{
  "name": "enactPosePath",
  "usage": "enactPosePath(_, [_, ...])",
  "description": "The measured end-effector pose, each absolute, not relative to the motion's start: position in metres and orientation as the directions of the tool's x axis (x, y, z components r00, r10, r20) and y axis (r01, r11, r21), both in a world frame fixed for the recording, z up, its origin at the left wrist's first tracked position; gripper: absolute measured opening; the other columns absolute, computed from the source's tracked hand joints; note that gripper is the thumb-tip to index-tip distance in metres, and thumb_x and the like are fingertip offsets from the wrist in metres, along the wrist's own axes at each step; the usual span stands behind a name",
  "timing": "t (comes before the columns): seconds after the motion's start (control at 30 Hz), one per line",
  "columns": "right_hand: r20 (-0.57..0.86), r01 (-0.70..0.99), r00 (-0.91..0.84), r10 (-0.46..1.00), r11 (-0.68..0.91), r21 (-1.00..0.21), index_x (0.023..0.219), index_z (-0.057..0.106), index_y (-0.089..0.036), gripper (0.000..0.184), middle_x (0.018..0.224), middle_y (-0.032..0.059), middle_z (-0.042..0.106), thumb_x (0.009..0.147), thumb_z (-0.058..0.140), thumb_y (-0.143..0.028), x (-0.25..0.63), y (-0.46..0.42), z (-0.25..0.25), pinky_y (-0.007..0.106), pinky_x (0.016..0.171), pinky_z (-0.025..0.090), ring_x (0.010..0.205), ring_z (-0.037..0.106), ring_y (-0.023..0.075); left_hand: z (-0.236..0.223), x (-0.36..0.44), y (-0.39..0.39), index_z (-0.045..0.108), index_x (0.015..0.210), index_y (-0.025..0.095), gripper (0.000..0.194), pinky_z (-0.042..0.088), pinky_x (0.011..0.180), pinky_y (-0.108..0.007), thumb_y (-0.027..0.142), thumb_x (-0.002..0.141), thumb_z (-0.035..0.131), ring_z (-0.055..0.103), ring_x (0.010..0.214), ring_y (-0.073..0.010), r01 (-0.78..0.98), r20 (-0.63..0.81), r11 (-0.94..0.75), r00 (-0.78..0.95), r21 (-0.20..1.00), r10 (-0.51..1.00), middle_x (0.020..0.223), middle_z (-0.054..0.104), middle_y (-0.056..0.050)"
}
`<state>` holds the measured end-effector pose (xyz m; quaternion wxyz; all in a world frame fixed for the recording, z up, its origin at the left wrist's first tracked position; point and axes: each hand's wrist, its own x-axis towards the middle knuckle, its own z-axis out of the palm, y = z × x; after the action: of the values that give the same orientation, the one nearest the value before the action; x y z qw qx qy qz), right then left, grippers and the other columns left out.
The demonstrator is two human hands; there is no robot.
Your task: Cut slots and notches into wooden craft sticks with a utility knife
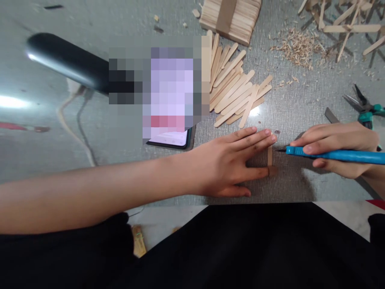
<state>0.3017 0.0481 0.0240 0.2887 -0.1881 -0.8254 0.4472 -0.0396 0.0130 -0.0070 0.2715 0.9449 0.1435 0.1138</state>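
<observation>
My left hand [228, 162] lies flat on the table with its fingers stretched out. Its fingertips press on the ends of a short wooden craft stick [270, 155], which lies upright in the view and is partly hidden by them. From the right, my right hand [339, 148] grips a blue pen-like tool [345, 155] with a dark pointed tip. That tip is just to the right of the stick; whether it touches the wood I cannot tell. Above my left hand, loose craft sticks [234, 84] are spread in an overlapping pile.
A banded bundle of craft sticks [207, 16] stands at the back. Right of it are wood shavings [300, 48] and joined stick frames [351, 29]. Pliers [365, 116] lie beyond my right hand. A phone [168, 139], partly blurred, and a black rounded device [69, 60] with a cable [70, 116] are left.
</observation>
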Motion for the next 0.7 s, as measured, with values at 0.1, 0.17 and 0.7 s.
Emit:
enactPosePath(0.1, [0.299,0.050,-0.783,0.546,0.533,-0.844,0.140,0.078,-0.026,0.040,0.128,0.0114,0.086,0.101,0.081,-0.019,0.301,0.051,0.023,0.034,0.089,0.072,0.109,0.086,0.0234,-0.008,-0.040,0.014,0.073,0.153,0.025,0.062,0.028,0.143,-0.064,0.051,0.098,0.086,0.030,0.175,-0.0448,0.202,0.152,-0.819,0.932,0.537,0.329,0.186,0.032,-0.023])
enactPosePath(0.17, [0.288,0.038,-0.796,0.532,0.520,-0.853,0.138,0.078,-0.023,0.039,0.129,0.0132,0.086,0.100,0.082,-0.017,0.300,0.052,0.024,0.033,0.091,0.071,0.110,0.086,0.0230,-0.009,-0.040,0.015,0.071,0.155,0.026,0.064,0.029,0.143,-0.064,0.051,0.098,0.086,0.030,0.175,-0.0449,0.194,0.162,-0.821,0.931,0.537,0.326,0.187,0.031,-0.022])
enactPosePath(0.7, [0.286,0.021,-0.820,0.495,0.526,-0.850,0.142,0.079,-0.024,0.047,0.132,0.0122,0.085,0.097,0.085,-0.014,0.297,0.059,0.024,0.031,0.097,0.070,0.112,0.086,0.0225,-0.011,-0.038,0.018,0.074,0.151,0.023,0.062,0.031,0.141,-0.066,0.049,0.096,0.088,0.035,0.172,-0.0482,0.178,0.194,-0.838,0.929,0.516,0.316,0.185,0.035,-0.023])
